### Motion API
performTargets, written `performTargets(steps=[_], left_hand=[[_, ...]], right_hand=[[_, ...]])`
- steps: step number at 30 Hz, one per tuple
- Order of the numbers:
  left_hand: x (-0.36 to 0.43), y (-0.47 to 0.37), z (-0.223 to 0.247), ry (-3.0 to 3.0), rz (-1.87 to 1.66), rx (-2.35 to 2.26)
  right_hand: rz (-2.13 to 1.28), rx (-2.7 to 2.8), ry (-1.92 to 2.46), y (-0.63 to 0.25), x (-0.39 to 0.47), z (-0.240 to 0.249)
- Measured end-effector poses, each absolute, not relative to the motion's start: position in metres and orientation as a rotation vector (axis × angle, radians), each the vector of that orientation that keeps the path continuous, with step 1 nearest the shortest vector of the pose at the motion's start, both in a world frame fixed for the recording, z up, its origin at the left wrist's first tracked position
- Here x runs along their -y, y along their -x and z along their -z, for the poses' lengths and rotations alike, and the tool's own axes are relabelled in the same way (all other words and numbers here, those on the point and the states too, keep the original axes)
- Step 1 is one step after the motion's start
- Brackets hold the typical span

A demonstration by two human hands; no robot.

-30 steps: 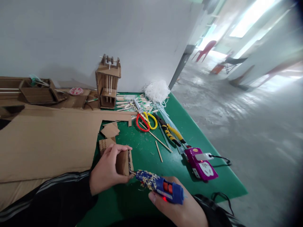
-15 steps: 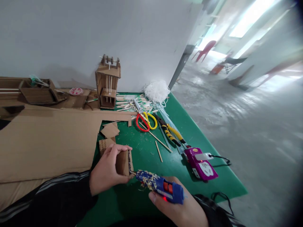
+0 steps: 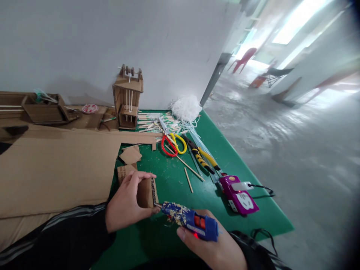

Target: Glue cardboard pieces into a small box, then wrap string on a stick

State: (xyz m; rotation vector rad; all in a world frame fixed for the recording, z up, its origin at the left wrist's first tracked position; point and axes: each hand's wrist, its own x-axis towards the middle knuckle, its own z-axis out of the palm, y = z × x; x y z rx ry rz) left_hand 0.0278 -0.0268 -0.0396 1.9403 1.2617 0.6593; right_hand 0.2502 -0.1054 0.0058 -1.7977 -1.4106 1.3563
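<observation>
Between the thumb and fingers of my left hand (image 3: 126, 200) is a small folded cardboard piece (image 3: 145, 193), its cut edge turned toward the right. My right hand (image 3: 210, 238) is wrapped round a blue hot glue gun (image 3: 184, 219), whose barrel is crusted with pale flakes and whose red light glows. The nozzle of the gun is at the lower end of the cardboard's edge, close to my left thumb. Beyond my left hand lie small cardboard scraps (image 3: 131, 154).
Scissors (image 3: 174, 144), pliers (image 3: 202, 155) and a purple power strip (image 3: 239, 195) lie along the right of the green table (image 3: 267, 221). Thin sticks (image 3: 152, 122) and a white string heap (image 3: 185, 110) sit behind. Large cardboard (image 3: 62, 168) covers the left; a cardboard tower (image 3: 128, 99) stands by the wall.
Almost nothing differs. My left hand and the cardboard piece have shifted very slightly left, while the glue gun's nozzle stays at the lower end of the edge.
</observation>
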Motion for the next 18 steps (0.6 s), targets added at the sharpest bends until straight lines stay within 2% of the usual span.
performTargets(steps=[18], left_hand=[[0.0277,-0.0274,0.0399,-1.946,-0.626,-1.263]], right_hand=[[-1.353,1.398,1.813,-0.2509,0.1048,-0.0058]])
